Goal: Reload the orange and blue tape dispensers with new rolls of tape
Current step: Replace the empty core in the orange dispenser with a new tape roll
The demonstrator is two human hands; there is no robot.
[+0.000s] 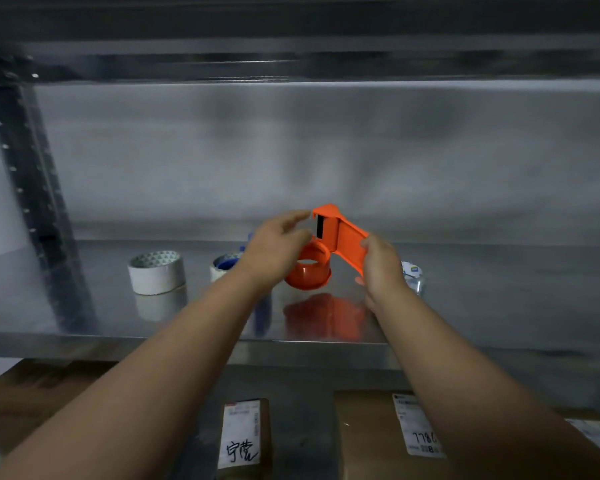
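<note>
One orange plastic tape dispenser (342, 237) was in view. Three tape rolls stood beside it: a white roll (156, 272) and a blue-cored roll (223, 266) to its left, a clear roll (413, 276) to its right. Below it lay at least three brown cardboard parcels (368, 438).

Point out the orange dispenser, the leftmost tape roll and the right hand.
orange dispenser (349, 244), head view, its flat handle.
leftmost tape roll (156, 278), head view, its outer wall.
right hand (381, 268), head view, back of the hand.
</note>
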